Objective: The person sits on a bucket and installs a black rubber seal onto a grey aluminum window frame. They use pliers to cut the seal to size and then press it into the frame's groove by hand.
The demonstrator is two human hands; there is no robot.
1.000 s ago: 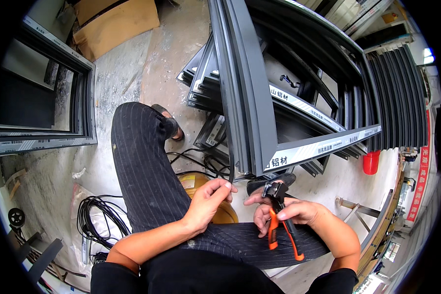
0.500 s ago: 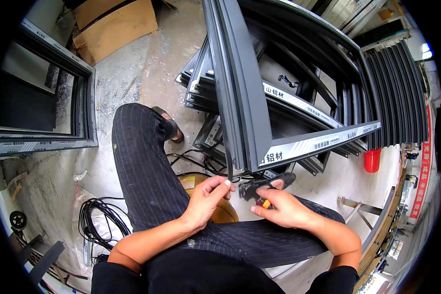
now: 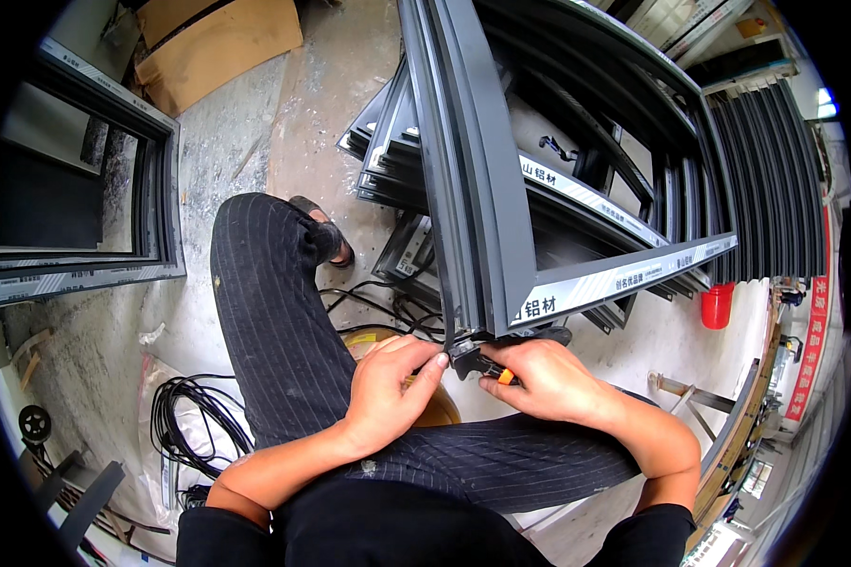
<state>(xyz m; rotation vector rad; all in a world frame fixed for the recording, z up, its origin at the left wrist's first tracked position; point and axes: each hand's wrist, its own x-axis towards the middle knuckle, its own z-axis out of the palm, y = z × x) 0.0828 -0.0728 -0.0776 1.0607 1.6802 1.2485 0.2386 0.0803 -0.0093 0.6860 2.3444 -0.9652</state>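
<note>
A dark grey metal frame [image 3: 501,203] leans in front of me, with its near corner between my hands. My left hand [image 3: 388,383] pinches a thin black rubber strip [image 3: 446,326] between thumb and finger, just below that corner. The strip runs up along the frame's left edge. My right hand [image 3: 548,380] is closed around the black and orange handle of hand shears [image 3: 467,362]. Their dark head is at the strip beside my left thumb, under the corner. Whether the jaws touch the strip I cannot tell.
More dark frames [image 3: 388,156] are stacked behind this one. Another frame [image 3: 165,208] stands at the left. Coiled black cable [image 3: 175,425] lies on the floor by my left leg. A red bucket [image 3: 717,307] stands at the right, and cardboard [image 3: 222,57] lies at the far left.
The shears have moved up and left, from apart to the strip at the frame's corner. My left hand has turned slightly and still pinches the strip.
</note>
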